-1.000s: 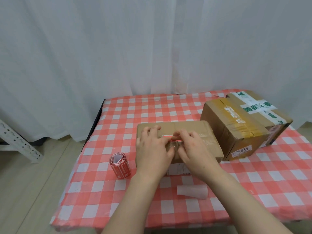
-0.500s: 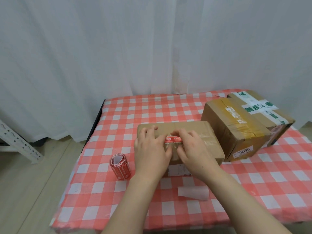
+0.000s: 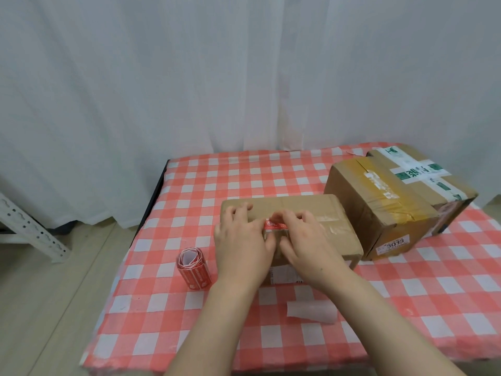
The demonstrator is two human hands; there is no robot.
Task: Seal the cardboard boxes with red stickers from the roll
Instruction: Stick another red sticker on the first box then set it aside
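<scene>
Person's left hand (image 3: 241,241) lies flat, fingers spread, on small cardboard box (image 3: 334,222). The right hand (image 3: 307,241) is bent over red sticker (image 3: 273,226) on box top, apparently pressing, not pinching. The sticker roll (image 3: 194,269) is just left of box.

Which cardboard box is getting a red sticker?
The low flat box nearest the person: the left hand and right hand press a red sticker onto it. The yellow-taped box and green-taped box stand untouched.

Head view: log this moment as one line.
step: pressing sticker onto box | left hand: flat on box | right hand: fingers on sticker | roll: left of box
</scene>
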